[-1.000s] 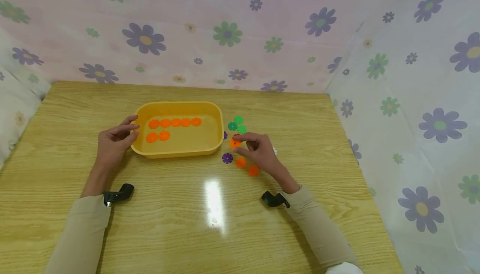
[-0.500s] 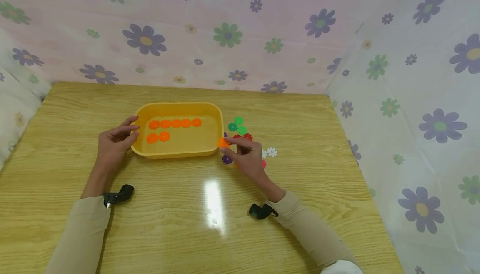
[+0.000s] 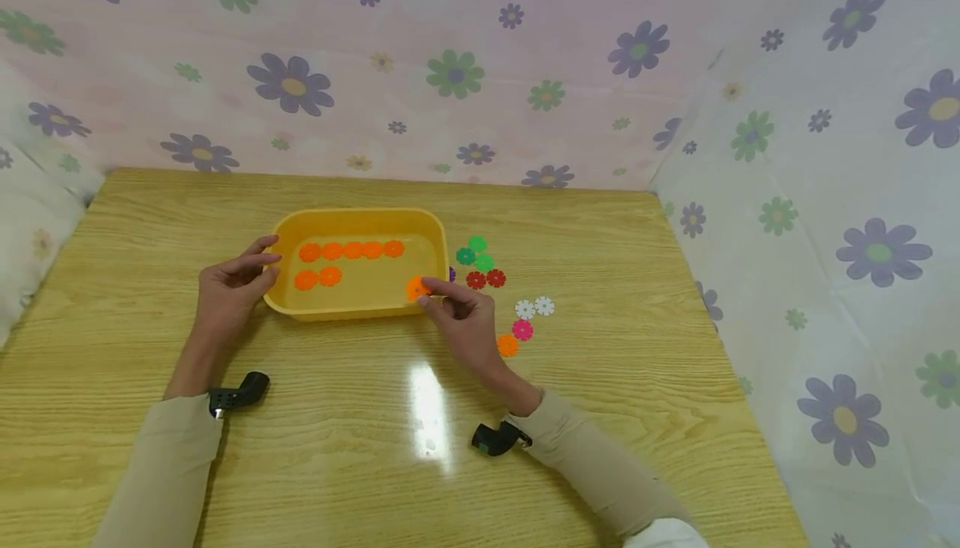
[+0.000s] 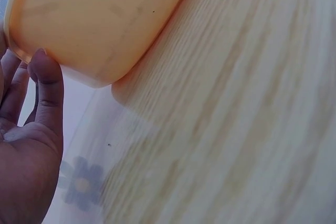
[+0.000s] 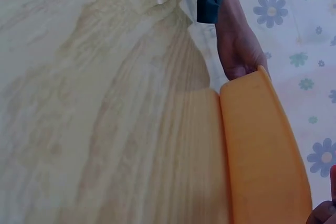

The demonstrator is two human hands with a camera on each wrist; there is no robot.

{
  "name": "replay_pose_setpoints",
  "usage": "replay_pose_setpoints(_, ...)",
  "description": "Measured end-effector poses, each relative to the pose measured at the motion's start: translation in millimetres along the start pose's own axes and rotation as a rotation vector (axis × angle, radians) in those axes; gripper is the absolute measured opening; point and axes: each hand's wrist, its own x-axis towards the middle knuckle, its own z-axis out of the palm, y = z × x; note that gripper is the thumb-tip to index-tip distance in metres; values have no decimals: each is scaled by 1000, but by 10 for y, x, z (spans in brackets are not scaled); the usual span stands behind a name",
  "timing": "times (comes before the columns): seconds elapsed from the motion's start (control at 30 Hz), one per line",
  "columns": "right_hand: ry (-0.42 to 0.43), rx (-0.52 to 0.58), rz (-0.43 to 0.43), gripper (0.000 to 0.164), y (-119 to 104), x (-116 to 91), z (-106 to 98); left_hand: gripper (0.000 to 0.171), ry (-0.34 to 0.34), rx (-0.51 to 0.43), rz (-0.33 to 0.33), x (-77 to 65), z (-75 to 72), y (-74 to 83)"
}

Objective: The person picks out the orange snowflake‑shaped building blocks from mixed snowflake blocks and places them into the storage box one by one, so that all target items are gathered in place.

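Observation:
My right hand (image 3: 467, 327) pinches an orange notched plastic disc (image 3: 417, 288) between thumb and forefinger, over the near right part of a yellow plastic tub (image 3: 360, 312). My left hand (image 3: 232, 294) holds the tub's left end, thumb and fingertips at the rim. In the left wrist view, the thumb of the left hand (image 4: 39, 108) meets the tub's edge (image 4: 100, 30). Inside the tub, several orange discs (image 3: 352, 250) form a row along the back, and two more orange discs (image 3: 306, 280) lie in front at the left. The right wrist view catches only a corner of the right hand (image 5: 324, 212).
Right of the tub lie loose discs on the wooden table (image 3: 337, 431): green discs (image 3: 483, 262), red discs (image 3: 476, 280), white discs (image 3: 525, 309), a pink disc (image 3: 522, 329) and an orange disc (image 3: 507, 345). A flowered cloth (image 3: 390, 72) rises behind the table and along its sides.
My right hand has taken an orange disc from the loose group and carried it left, across the tub's right rim to above its inside. The left hand has stayed at the tub's left end.

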Motion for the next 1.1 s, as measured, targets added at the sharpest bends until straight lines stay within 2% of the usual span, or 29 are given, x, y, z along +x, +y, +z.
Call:
replay_pose_setpoints(0.23,-9,-38,4,24,72,32,105,20,-6,9,-7,-13,-9,12)
replay_pose_setpoints(0.57,-6,-78,-68,24,77,237,185,18,-3,-5,3,-2,12,11)
replay_pose_setpoints(0.87,-29,-173,88,23,-15,401,259,18,-6,6,-1,-9,28,20)
replay_pose_setpoints(1.1,-73,-176,187,25,-48,495,276,17,0,2,8,3,17,17)
